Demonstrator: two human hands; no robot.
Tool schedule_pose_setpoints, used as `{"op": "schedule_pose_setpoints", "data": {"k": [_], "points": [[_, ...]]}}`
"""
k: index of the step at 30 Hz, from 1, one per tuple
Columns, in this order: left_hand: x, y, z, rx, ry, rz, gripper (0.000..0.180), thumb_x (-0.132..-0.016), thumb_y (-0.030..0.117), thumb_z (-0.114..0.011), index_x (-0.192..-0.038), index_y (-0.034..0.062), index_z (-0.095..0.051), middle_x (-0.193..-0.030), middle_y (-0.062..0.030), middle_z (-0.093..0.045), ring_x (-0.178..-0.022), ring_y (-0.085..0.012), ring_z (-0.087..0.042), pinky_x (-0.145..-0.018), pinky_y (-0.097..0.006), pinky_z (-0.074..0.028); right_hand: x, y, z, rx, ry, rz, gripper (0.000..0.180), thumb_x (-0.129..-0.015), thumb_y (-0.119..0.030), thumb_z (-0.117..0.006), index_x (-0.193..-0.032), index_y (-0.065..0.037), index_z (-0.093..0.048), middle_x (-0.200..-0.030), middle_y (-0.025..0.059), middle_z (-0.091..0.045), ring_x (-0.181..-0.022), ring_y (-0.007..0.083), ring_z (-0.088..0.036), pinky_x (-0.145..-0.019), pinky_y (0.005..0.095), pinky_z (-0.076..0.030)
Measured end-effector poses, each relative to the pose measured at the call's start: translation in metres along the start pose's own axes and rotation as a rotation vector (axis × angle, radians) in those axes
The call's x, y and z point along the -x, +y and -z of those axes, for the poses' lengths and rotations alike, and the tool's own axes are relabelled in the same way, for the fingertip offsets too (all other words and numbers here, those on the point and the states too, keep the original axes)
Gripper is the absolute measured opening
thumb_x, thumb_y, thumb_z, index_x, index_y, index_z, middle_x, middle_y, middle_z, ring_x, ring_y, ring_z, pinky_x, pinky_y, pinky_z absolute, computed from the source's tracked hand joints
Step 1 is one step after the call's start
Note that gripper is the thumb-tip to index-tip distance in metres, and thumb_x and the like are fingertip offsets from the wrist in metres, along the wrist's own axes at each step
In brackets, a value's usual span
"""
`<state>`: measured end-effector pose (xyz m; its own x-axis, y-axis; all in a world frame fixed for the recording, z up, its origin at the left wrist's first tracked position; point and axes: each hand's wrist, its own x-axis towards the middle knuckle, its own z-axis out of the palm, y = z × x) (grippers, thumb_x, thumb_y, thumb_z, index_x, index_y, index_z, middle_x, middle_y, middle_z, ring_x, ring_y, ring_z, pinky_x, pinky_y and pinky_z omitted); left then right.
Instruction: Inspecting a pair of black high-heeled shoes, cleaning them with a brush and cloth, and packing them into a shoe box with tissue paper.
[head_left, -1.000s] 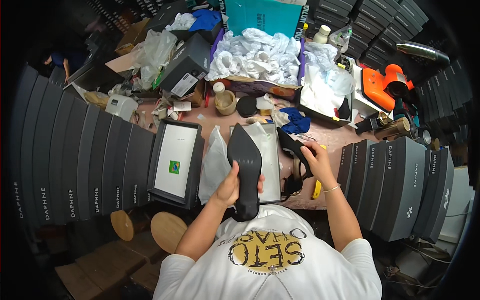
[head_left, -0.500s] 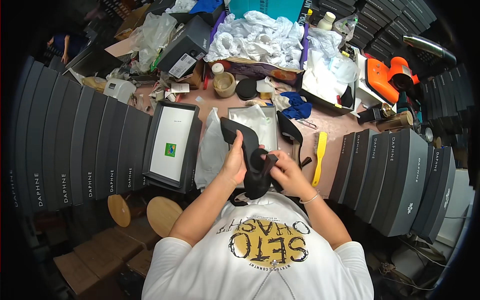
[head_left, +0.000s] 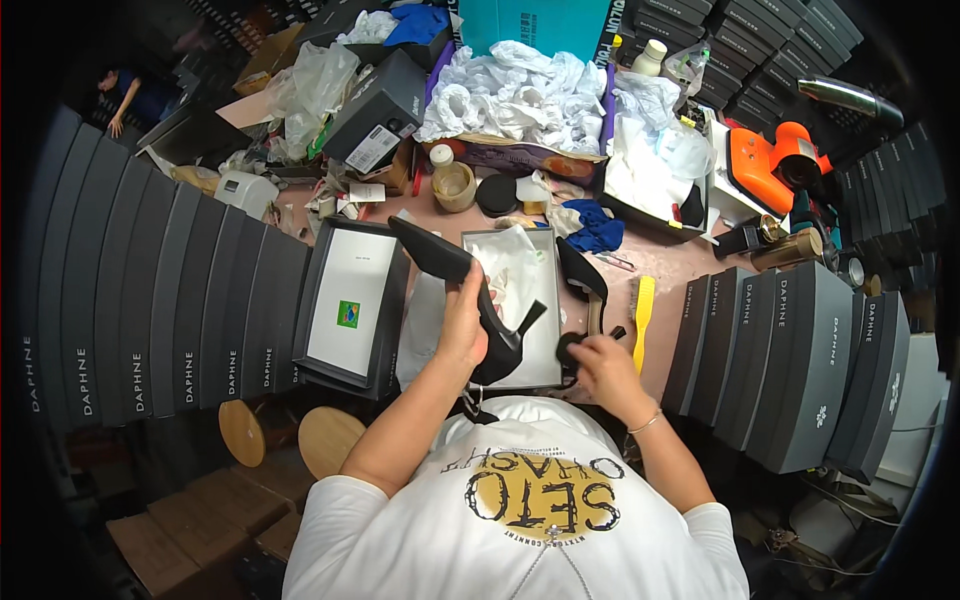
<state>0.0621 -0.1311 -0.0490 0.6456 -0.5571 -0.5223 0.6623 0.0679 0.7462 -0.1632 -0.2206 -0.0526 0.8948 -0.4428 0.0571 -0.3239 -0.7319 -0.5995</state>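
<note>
My left hand (head_left: 463, 325) grips a black high-heeled shoe (head_left: 495, 335) over the work table. The shoe's toe points up and to the left, and its heel juts out to the right. In my right hand (head_left: 612, 372), clear of the shoe, is a small round black pad (head_left: 569, 346), pinched between the fingers. A second black heeled shoe (head_left: 580, 268) lies on the table just beyond that pad. Beneath the held shoe, partly covered by it, is a shallow grey-edged box tray (head_left: 540, 367) with white tissue paper (head_left: 512, 265) in it.
A dark shoebox (head_left: 385, 368) with white paper inside stands at left. Rows of shoeboxes line the left (head_left: 150, 290) and right (head_left: 770, 340). A yellow-handled brush (head_left: 641, 325) lies at right. Farther back are a jar (head_left: 454, 186), a blue cloth (head_left: 596, 228) and crumpled tissue (head_left: 520, 95).
My right hand has drawn away from the shoe to the right with the round pad. The shoe has tilted in my left hand, its toe shifting left and up.
</note>
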Motion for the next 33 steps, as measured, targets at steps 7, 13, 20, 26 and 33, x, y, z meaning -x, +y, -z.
{"op": "schedule_pose_setpoints", "data": {"k": [7,13,20,26,33], "points": [[-0.012,-0.001,-0.004,0.098,0.042,0.014,0.039,-0.083,0.041,-0.069,-0.103,0.0117,-0.054,-0.094,-0.0024,-0.052,-0.085,-0.0155,-0.049,-0.071,-0.033,-0.043,-0.055,-0.072,0.012,-0.088,0.223,0.262,0.042,-0.071,-0.001,-0.064,-0.112,-0.005,-0.062,-0.102,0.011,-0.057,-0.089,0.0271,-0.056,-0.076,0.0361,-0.047],[-0.051,0.045,0.02,0.479,0.019,0.154,0.031,-0.089,0.032,-0.063,-0.1,0.0069,-0.049,-0.086,-0.0049,-0.056,-0.076,-0.0174,-0.055,-0.071,-0.033,-0.048,0.006,-0.016,-0.015,-0.008,-0.137,0.184,0.04,-0.068,-0.004,-0.064,-0.107,-0.006,-0.064,-0.101,0.012,-0.058,-0.095,0.0291,-0.055,-0.084,0.0377,-0.045],[-0.02,0.051,0.012,0.836,-0.402,0.193,0.043,-0.086,0.045,-0.063,-0.097,0.004,-0.056,-0.081,-0.0028,-0.058,-0.077,-0.0176,-0.058,-0.074,-0.031,-0.052,-0.03,0.036,0.023,-0.001,0.413,-0.137,0.037,-0.076,-0.001,-0.059,-0.114,0.001,-0.059,-0.105,0.0177,-0.056,-0.097,0.0341,-0.055,-0.086,0.0382,-0.045],[0.005,0.06,0.01,0.785,-1.277,-0.121,0.056,-0.078,0.043,-0.072,-0.122,0.0143,-0.056,-0.082,0.0021,-0.059,-0.072,-0.0103,-0.056,-0.079,-0.029,-0.04,-0.029,0.014,0.015,-0.739,0.349,-0.423,0.035,-0.081,-0.001,-0.056,-0.115,0.001,-0.057,-0.102,0.0067,-0.06,-0.091,0.0138,-0.057,-0.08,0.0261,-0.045],[0.002,0.093,-0.025,0.529,-1.908,-0.403,0.048,-0.078,0.047,-0.071,-0.105,0.0099,-0.061,-0.082,0.0011,-0.065,-0.069,-0.0096,-0.06,-0.078,-0.033,-0.041,-0.048,-0.067,-0.011,-1.895,-0.346,-0.416,0.073,-0.084,-0.037,-0.068,-0.14,-0.006,-0.032,-0.119,0.0093,-0.054,-0.099,0.0183,-0.06,-0.084,0.0346,-0.053]]}}
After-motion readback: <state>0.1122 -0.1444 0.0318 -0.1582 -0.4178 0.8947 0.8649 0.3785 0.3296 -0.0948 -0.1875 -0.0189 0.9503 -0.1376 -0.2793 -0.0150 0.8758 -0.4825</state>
